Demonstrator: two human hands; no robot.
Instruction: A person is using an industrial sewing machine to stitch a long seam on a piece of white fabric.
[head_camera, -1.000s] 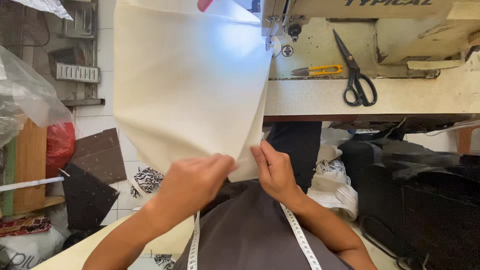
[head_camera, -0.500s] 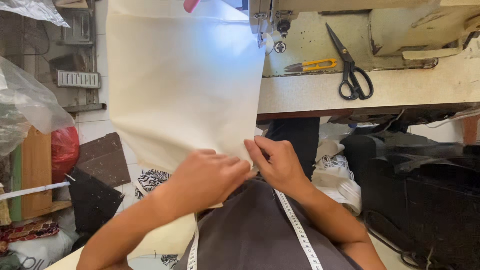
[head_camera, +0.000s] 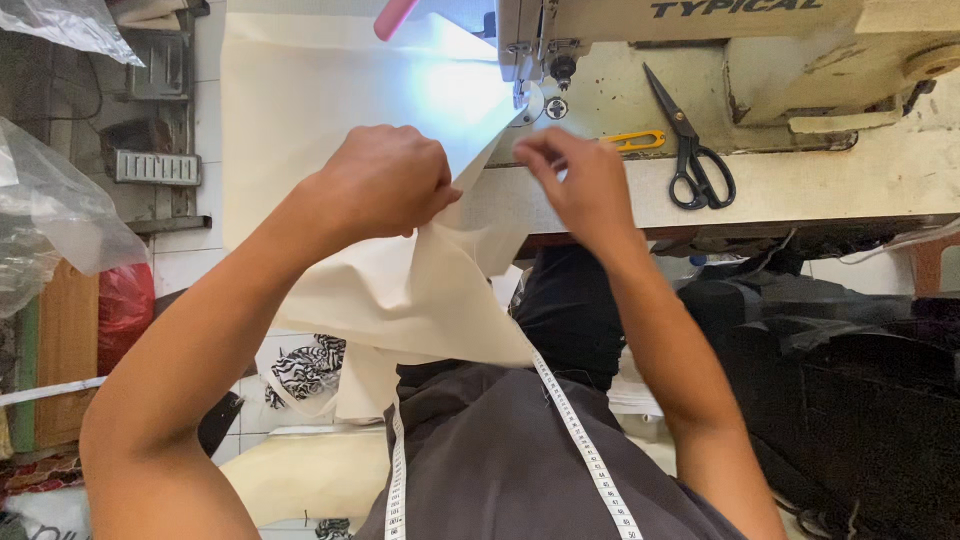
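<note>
A large sheet of cream fabric (head_camera: 310, 110) hangs off the left end of the sewing table and folds down toward my lap. My left hand (head_camera: 385, 180) is closed on a bunched fold of that fabric, raised in front of the table edge. My right hand (head_camera: 575, 180) pinches the fabric's edge close to the needle area of the sewing machine (head_camera: 560, 70). The fabric runs from both hands up toward the needle, lit by the machine's lamp.
Black scissors (head_camera: 695, 160) and yellow thread snips (head_camera: 632, 141) lie on the worn cream table (head_camera: 830, 180). A white measuring tape (head_camera: 585, 450) hangs over my grey shirt. Plastic bags sit at left, dark fabric piles at right, patterned scraps on the tiled floor.
Both hands have lifted from my lap up to the table edge, carrying the fabric's lower edge. The sheet, which hung flat, is now folded and bunched.
</note>
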